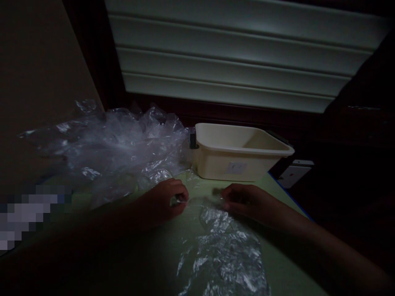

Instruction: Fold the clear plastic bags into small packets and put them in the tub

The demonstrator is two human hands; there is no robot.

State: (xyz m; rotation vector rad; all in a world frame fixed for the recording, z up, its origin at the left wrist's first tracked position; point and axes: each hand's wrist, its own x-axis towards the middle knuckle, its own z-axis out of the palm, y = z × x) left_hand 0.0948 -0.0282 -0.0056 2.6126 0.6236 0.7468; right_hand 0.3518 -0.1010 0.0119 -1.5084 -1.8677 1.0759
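Note:
A crinkled clear plastic bag (230,250) lies on the pale green tabletop (154,242), stretching from between my hands toward the near edge of the view. My left hand (171,199) is closed in a pinch at the bag's far left corner, thumb against fingers. At the far right corner, my right hand (243,199) pinches the bag's edge too, its fingertips partly dark and blurred. Both hands are a short way in front of a cream plastic bin (234,164), apart from it.
A large heap of clear plastic bags (123,144) covers the table's back left. Behind stands a slatted shutter (231,57) in a dark frame. A white box-like object (294,174) sits beyond the table's blue right edge (291,197). The light is dim.

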